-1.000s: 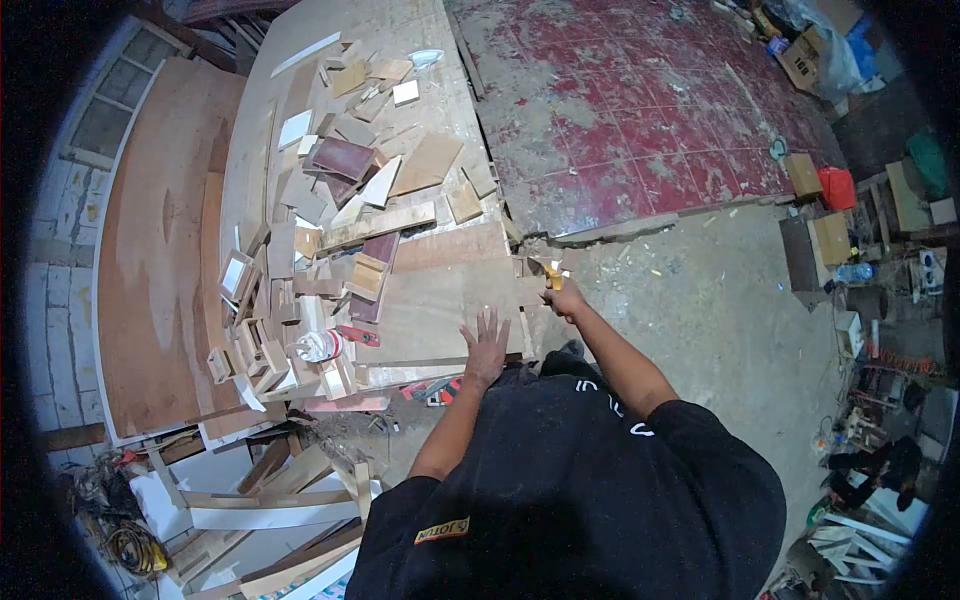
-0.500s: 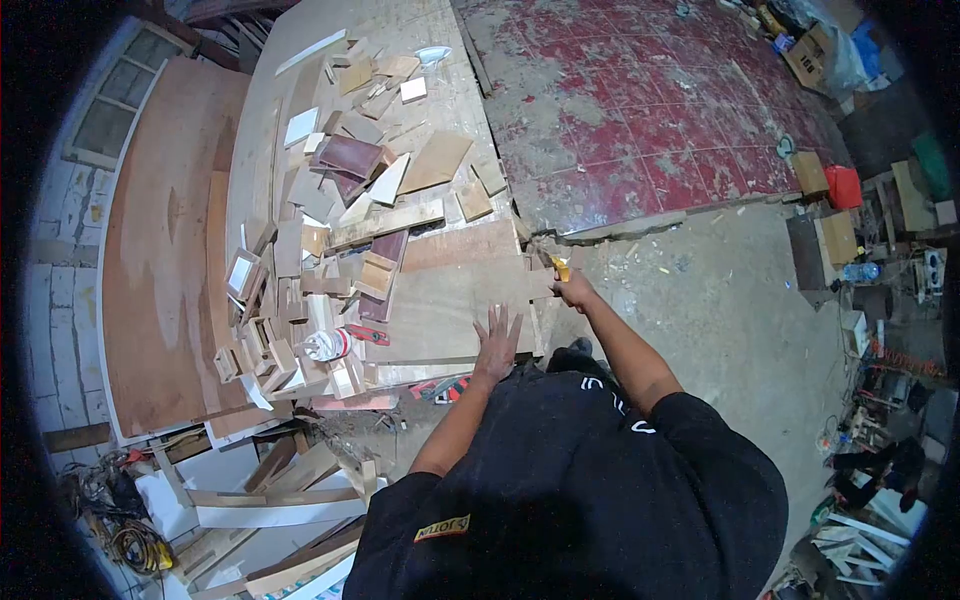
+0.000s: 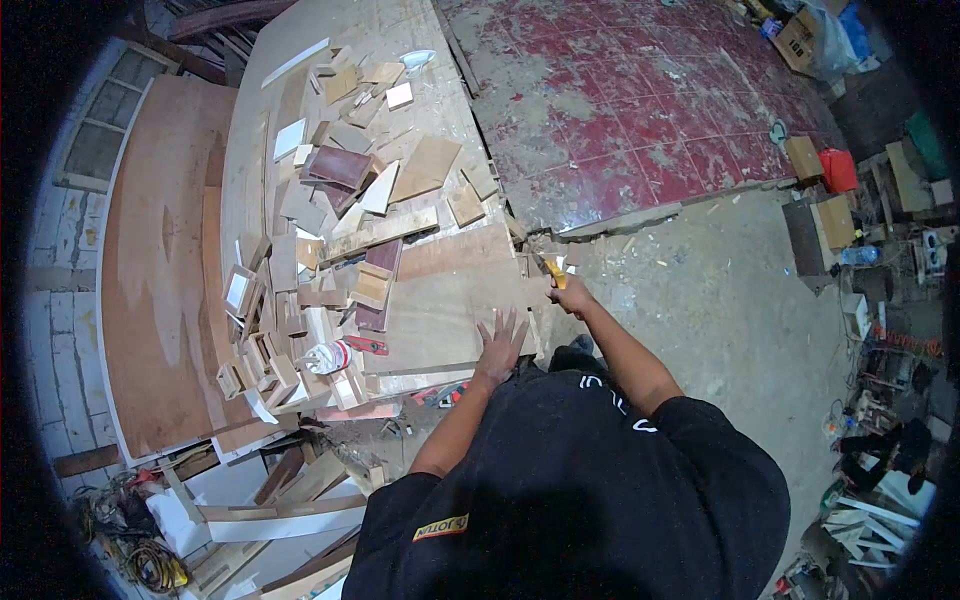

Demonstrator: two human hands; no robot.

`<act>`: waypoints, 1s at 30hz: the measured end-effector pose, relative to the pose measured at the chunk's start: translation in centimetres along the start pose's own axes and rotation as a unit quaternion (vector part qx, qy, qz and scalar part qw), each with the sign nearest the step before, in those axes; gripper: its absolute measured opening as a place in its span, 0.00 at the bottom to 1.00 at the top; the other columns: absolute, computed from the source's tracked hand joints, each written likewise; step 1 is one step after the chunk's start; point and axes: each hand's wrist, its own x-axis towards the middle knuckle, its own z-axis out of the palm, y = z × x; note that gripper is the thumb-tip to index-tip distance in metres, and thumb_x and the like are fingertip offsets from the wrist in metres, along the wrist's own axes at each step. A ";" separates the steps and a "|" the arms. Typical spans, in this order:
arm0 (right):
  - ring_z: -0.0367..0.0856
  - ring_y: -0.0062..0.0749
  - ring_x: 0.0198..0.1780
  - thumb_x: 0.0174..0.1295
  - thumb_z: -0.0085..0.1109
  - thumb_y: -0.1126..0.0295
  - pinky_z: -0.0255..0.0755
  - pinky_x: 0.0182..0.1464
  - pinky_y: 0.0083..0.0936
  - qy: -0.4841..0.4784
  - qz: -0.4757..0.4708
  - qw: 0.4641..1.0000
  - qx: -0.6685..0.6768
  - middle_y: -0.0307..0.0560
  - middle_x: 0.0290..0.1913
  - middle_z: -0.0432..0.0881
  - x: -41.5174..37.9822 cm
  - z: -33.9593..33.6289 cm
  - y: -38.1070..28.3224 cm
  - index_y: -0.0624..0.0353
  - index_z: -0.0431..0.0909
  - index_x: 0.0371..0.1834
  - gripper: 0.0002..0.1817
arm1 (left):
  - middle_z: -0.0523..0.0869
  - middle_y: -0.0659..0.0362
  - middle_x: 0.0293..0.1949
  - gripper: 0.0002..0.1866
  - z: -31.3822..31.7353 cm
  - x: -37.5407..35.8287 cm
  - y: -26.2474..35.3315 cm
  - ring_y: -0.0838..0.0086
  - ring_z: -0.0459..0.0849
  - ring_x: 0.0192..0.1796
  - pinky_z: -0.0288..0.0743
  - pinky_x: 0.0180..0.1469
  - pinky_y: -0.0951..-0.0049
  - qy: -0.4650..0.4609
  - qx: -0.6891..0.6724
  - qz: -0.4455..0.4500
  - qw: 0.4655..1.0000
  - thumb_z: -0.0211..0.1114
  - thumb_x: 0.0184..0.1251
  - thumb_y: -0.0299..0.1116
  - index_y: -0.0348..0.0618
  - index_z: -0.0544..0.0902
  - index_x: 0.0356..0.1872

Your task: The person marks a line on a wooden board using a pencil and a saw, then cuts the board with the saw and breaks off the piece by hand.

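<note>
My left hand [image 3: 501, 345] lies with its fingers spread on a pale wooden board [image 3: 430, 310] near the bench's front edge. Beyond the board's right edge, my right hand [image 3: 572, 297] is closed around the yellow handle of a tool [image 3: 555, 272]. The tool's far end meets the board's right edge and is too small to make out. Left of the board are a red-handled tool [image 3: 366, 345] and a white round container [image 3: 322, 358]. A small wooden box [image 3: 373, 286] rests on a dark red piece beside the board.
Wood offcuts [image 3: 425, 168] and small wooden frames crowd the bench top [image 3: 400, 30]. A large brown panel [image 3: 165, 260] stands at the left. Scrap wood [image 3: 270, 515] and cables lie below it. Red tiled floor [image 3: 640, 120] is at the upper right, with boxes [image 3: 833, 220] farther right.
The view has shifted slightly. My right hand and the yellow-handled tool have moved a little down and the handle has changed angle. My left hand stays on the board.
</note>
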 end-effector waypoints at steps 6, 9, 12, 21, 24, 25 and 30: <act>0.70 0.24 0.17 0.57 0.69 0.69 0.62 0.17 0.27 -0.008 0.041 0.998 -0.041 0.39 0.24 0.78 -1.5 -0.4 -1.5 0.55 0.74 0.34 0.11 | 0.46 0.41 0.80 0.36 1.0 -0.2 -0.2 0.34 0.43 0.80 0.43 0.63 0.11 0.058 0.014 0.018 0.998 0.56 0.68 0.28 0.46 0.56 0.78; 0.68 0.24 0.14 0.57 0.69 0.69 0.59 0.15 0.28 0.077 -0.019 0.997 -0.009 0.38 0.24 0.78 -0.6 1.5 2.1 0.54 0.74 0.36 0.11 | 0.46 0.41 0.80 0.35 0.7 -0.3 0.0 0.35 0.44 0.80 0.43 0.62 0.10 0.054 0.022 0.015 0.998 0.54 0.69 0.28 0.46 0.56 0.78; 0.67 0.24 0.12 0.58 0.68 0.69 0.57 0.13 0.28 0.034 0.116 0.992 0.021 0.38 0.23 0.77 -3.5 0.7 -2.8 0.54 0.74 0.39 0.11 | 0.46 0.41 0.80 0.35 0.7 -0.2 0.0 0.35 0.44 0.80 0.43 0.62 0.10 0.039 0.011 0.011 0.999 0.54 0.70 0.29 0.46 0.56 0.78; 0.67 0.24 0.12 0.60 0.68 0.68 0.56 0.12 0.27 0.045 0.099 0.993 0.042 0.37 0.22 0.76 -3.4 1.0 -2.5 0.52 0.72 0.41 0.13 | 0.44 0.39 0.80 0.38 0.8 -0.1 0.1 0.32 0.44 0.79 0.43 0.64 0.12 0.035 -0.016 -0.007 0.999 0.57 0.66 0.30 0.47 0.56 0.79; 0.68 0.24 0.13 0.60 0.67 0.68 0.56 0.12 0.27 0.061 0.131 0.985 0.090 0.37 0.21 0.75 -4.0 1.2 -3.3 0.51 0.72 0.40 0.12 | 0.44 0.39 0.80 0.40 0.4 0.0 0.0 0.31 0.43 0.79 0.42 0.64 0.11 0.020 -0.055 -0.007 0.998 0.58 0.64 0.29 0.47 0.56 0.79; 0.68 0.24 0.13 0.60 0.67 0.68 0.56 0.12 0.27 0.061 0.131 0.985 0.091 0.37 0.21 0.75 -4.1 1.3 -3.2 0.51 0.72 0.40 0.12 | 0.43 0.39 0.80 0.40 0.5 0.0 0.0 0.31 0.43 0.79 0.41 0.63 0.11 0.033 -0.057 -0.003 0.998 0.58 0.63 0.28 0.47 0.55 0.79; 0.69 0.24 0.14 0.60 0.66 0.75 0.58 0.13 0.27 0.070 0.145 0.979 0.128 0.37 0.21 0.74 -2.4 2.2 0.0 0.53 0.72 0.41 0.11 | 0.43 0.39 0.80 0.41 -0.1 0.1 0.1 0.31 0.43 0.79 0.42 0.64 0.11 0.005 -0.057 -0.007 0.998 0.59 0.62 0.27 0.48 0.56 0.79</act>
